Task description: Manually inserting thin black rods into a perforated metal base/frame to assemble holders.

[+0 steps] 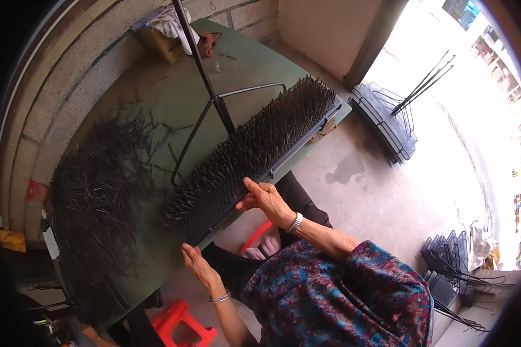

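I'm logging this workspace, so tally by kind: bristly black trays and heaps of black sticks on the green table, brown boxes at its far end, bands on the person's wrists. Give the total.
Bristly black tray: 1
Heap of black sticks: 1
Brown box: 1
Wristbands: 2
Total: 5
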The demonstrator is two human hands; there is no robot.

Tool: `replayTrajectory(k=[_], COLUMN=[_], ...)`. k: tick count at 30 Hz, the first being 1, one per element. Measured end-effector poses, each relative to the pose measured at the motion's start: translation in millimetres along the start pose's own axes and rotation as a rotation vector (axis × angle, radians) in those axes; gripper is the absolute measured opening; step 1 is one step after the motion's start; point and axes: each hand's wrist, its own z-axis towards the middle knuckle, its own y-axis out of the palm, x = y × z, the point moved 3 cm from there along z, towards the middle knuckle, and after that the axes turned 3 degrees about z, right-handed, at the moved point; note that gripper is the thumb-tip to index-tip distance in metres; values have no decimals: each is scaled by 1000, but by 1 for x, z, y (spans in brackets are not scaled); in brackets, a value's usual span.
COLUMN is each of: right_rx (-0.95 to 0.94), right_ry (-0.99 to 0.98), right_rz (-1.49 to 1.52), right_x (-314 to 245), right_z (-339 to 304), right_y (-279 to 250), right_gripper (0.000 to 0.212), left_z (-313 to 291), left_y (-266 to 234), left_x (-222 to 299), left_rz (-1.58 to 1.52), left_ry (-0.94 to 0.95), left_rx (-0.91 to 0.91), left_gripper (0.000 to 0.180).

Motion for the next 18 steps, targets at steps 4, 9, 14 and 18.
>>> replayTrajectory(k=[4,9,14,18], right_rx=[31,80,148,191], right_ry=[-86,-141,-207,-240], right_rz=[-57,-89,-63,-102], right_x=[1,-2,14,7], right_z=[4,9,26,17], right_y=[1,-5,1,-2], right_gripper=[50,48,43,42], left_z=[8,7,30,16], left_y=[-7,7,0,9], left_x=[-9,-11,-33,6], left_rz=[3,-7,122,165], left_ry=[-61,-72,54,81], left_rx=[-14,-41,-36,-120], left_gripper=[60,60,53,51])
